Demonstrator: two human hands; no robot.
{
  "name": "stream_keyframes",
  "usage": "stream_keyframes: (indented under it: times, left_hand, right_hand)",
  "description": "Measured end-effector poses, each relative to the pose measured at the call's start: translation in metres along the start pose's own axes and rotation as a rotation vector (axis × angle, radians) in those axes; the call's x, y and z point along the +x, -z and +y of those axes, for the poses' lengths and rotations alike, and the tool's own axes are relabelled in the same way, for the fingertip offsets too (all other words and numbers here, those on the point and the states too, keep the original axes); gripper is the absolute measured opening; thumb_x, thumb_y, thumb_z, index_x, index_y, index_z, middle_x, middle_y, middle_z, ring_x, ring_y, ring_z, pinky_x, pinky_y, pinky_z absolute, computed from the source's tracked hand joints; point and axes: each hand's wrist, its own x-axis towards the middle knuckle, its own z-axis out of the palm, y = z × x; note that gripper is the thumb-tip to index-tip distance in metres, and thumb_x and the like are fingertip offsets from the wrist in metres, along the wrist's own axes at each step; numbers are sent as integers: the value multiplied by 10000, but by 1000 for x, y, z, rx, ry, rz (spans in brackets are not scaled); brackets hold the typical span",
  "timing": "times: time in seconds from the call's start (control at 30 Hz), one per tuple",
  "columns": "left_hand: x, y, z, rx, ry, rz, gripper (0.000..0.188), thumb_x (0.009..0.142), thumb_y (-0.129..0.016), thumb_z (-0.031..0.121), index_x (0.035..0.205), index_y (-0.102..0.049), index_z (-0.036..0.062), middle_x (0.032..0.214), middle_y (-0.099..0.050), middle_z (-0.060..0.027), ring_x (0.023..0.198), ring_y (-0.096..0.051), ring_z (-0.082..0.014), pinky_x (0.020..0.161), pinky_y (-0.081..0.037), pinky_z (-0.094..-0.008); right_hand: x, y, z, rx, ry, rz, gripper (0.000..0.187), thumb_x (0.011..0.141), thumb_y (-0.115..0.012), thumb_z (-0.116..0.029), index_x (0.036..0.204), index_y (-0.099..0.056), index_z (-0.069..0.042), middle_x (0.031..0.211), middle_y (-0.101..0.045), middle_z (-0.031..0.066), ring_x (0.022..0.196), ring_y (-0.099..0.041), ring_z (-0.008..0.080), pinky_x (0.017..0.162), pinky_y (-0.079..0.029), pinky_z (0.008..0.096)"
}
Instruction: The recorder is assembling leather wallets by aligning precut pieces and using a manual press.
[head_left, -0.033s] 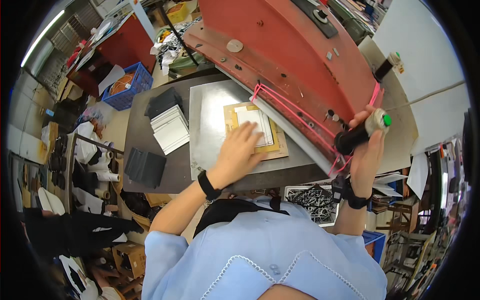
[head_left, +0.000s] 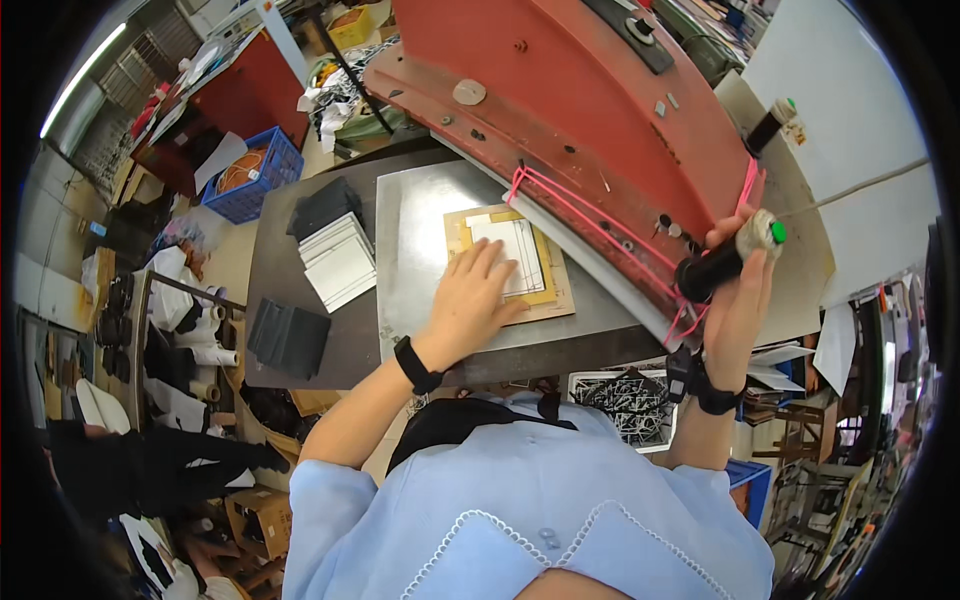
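My left hand lies with its fingers stretched out over the near-left part of a white rectangular sheet. Whether the fingertips press on it I cannot tell. Beneath the sheet is a yellow and tan board, resting on a bright metal plate. My right hand is closed round a black handle with a wrapped, whitish top and a green button. Pink cord runs from the handle along the edge of a big red machine arm, which slants over the plate's right side.
Left of the plate, a stack of white pieces sits between two black stacks. A second black handle stands at the arm's far right. Below the table edge is a white crate of dark scraps. A blue basket stands beyond the table.
My left hand has drawn slightly left and toward me, showing more of the white sheet. My right hand keeps its grip on the handle.
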Motion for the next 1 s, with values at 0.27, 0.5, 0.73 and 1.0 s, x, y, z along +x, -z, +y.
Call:
stream_keyframes:
  times: [0.27, 0.5, 0.73, 1.0]
  left_hand:
    - [7, -11, -18, 174, -153, -88, 347, 850, -712, 287, 1059, -595, 35, 1245, -589, -184, 1154, -591, -376, 893, -529, -410]
    - [10, -13, -18, 239, -130, -163, 248, 915, -638, 199, 1083, -582, 26, 1220, -611, -181, 1133, -615, -326, 861, -544, -375]
    - [21, 34, -13, -319, 146, 326, 320, 923, -647, 165, 1188, -578, 0, 1165, -623, -191, 1054, -614, -323, 953, -473, -388]
    - [12, 68, 11, -1499, 500, 3, 366, 953, -654, 95, 1273, -514, -13, 1254, -620, -139, 1132, -590, -134, 964, -473, -284]
  right_hand:
    - [-14, -23, 25, -944, 335, -93, 536, 889, -692, -119, 1371, -493, 5, 1437, -457, 175, 1317, -453, 315, 1090, -355, 407]
    - [-28, -82, 103, -816, 292, -778, 331, 859, -696, -103, 1184, -653, -54, 1219, -651, 121, 1055, -637, 292, 825, -533, 341]
    - [-8, -83, 119, -454, -25, -462, 247, 911, -651, -82, 1155, -646, -42, 937, -707, 75, 759, -667, 188, 700, -540, 306]
    - [-35, -78, 54, 219, -616, -292, 226, 972, -637, -134, 1107, -616, 47, 863, -696, 102, 710, -663, 123, 609, -518, 245]
